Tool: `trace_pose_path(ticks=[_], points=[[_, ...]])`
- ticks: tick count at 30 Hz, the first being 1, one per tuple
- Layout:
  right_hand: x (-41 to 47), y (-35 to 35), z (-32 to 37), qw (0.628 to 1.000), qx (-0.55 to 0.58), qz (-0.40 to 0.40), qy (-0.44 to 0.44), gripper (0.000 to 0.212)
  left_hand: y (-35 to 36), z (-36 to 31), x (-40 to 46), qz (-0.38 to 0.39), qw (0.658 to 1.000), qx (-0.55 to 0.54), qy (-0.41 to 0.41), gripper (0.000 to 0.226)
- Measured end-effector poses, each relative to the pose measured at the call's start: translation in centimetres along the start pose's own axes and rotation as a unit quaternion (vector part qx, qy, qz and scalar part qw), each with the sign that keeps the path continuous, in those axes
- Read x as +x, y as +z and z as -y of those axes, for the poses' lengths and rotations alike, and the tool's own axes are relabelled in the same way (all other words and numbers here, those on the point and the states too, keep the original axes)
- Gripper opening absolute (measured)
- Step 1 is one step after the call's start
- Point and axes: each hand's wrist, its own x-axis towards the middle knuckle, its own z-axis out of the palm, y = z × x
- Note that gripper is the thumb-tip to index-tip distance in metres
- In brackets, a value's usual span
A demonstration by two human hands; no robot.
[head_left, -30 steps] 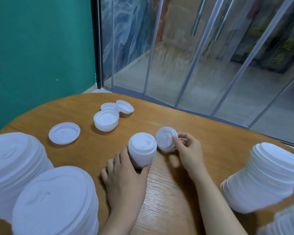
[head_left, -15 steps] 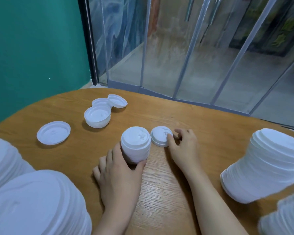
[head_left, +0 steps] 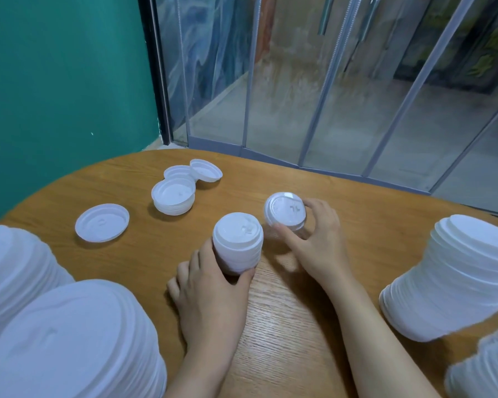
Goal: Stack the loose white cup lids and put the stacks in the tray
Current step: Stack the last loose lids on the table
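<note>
My left hand point(head_left: 213, 285) grips a small stack of white lids point(head_left: 237, 241) standing on the wooden table point(head_left: 285, 326). Just to its right my right hand point(head_left: 318, 242) holds a single white lid point(head_left: 285, 209) between thumb and fingers, lifted a little off the table and tilted toward me. Further back lie a short stack of upturned lids point(head_left: 173, 199), two loose lids point(head_left: 206, 170) leaning behind it, and one larger upturned lid point(head_left: 101, 222) at the left. No tray is in view.
Tall stacks of larger white lids stand at the near left point(head_left: 72, 340) and far left point(head_left: 15, 268), another at the right point(head_left: 454, 277), and part of one at the bottom right corner point(head_left: 483, 369). A green wall and glass panels lie beyond the table's rounded far edge.
My right hand has picked the single lid up from the table beside the stack and now holds it raised and tilted. My left hand has stayed on the small stack.
</note>
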Motion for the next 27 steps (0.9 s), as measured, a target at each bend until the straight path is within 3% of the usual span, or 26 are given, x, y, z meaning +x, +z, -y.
trace_pose_path(ticks=[5,11,27], points=[[0.7,-1.1,3.2,0.993,0.097,0.064,-0.036,0.052,0.1,0.1,0.1,0.002,1.0,0.007,0.007,0.068],[0.6,-2.1,5.0,0.983,0.05,0.173,-0.043,0.064,0.2,0.3,0.0,0.006,1.0,-0.001,0.008,0.069],[-0.7,0.1,5.4,0.972,0.006,0.233,-0.04,0.068,0.3,0.5,0.1,0.001,1.0,-0.007,0.012,0.073]])
